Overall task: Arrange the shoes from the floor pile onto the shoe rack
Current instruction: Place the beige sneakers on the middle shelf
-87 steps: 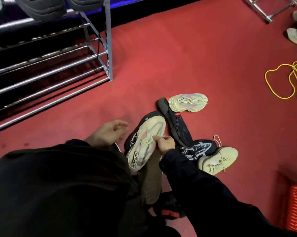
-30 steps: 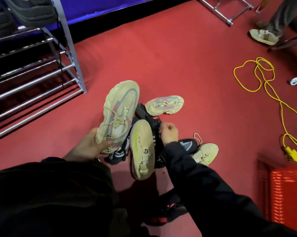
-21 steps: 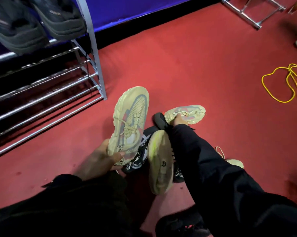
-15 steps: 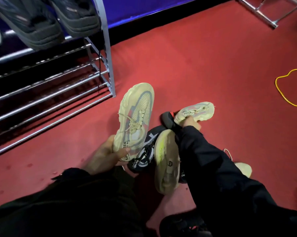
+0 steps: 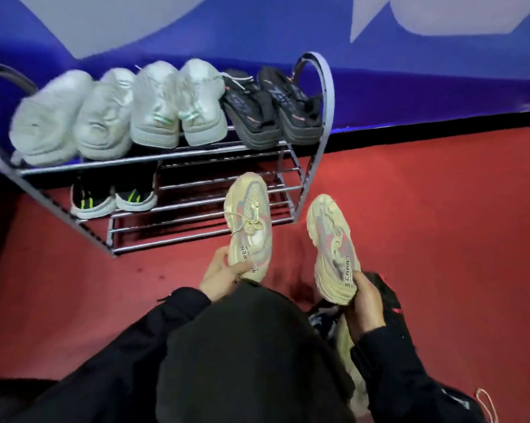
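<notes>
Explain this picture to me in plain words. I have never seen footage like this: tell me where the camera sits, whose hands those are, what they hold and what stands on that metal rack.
There is no machine here. One wide-angle camera is worn on a person's head and looks forward and down, so the black sleeves and bare hands at the bottom are the wearer's own.

The left hand grips the heel of a cream mesh sneaker with pink and grey panels. The right hand grips the heel of its matching cream sneaker. Both shoes are off the red carpet floor, toes toward the chrome tube shoe rack.

Its top shelf carries four pale grey-white sneakers and two black sneakers. The shelf below holds a dark pair with green marks; the space to their right looks free. More dark shoes from the pile lie behind the right hand.
</notes>
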### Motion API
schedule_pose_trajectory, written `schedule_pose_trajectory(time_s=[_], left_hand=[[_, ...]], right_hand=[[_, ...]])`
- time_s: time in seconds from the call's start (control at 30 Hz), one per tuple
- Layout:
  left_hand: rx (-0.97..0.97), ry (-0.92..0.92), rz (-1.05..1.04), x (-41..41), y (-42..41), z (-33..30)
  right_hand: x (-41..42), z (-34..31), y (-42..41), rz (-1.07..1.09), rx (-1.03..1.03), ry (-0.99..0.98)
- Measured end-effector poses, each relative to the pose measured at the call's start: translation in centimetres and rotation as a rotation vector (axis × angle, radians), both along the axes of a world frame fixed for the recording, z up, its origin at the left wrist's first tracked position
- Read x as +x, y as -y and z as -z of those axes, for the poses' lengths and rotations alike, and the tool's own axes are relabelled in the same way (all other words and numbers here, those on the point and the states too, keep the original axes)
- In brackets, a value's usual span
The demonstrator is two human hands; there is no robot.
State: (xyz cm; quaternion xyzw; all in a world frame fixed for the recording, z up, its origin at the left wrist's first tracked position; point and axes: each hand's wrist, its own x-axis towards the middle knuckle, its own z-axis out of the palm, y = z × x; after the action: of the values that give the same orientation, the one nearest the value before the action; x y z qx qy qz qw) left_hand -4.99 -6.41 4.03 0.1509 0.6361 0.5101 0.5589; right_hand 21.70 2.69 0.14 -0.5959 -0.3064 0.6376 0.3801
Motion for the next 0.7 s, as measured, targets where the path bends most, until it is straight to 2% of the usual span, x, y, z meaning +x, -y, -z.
schedule_pose_trajectory(time_s=[0.2, 0.37, 0.53, 0.7], left_hand=[[0.075, 0.084, -0.115, -5.4, 0.8, -1.5], [0.087, 0.045, -0.236, -10.0, -0.6, -1.5], [0.092, 0.04, -0.357, -13.4, -3.6, -1.5], [0.065, -0.029, -0.41, -16.5, -6.7, -1.0]], right_hand=[[-5.4, 0.1, -0.2, -0.179, -0.006, -0.141], [-9.4, -1.2, 0.1, -0.299, -0.016, -0.239], [-13.0, -2.4, -1.4, -0.324, 0.067, -0.147], [-15.9, -2.2, -3.3, -0.388, 0.065, -0.1]])
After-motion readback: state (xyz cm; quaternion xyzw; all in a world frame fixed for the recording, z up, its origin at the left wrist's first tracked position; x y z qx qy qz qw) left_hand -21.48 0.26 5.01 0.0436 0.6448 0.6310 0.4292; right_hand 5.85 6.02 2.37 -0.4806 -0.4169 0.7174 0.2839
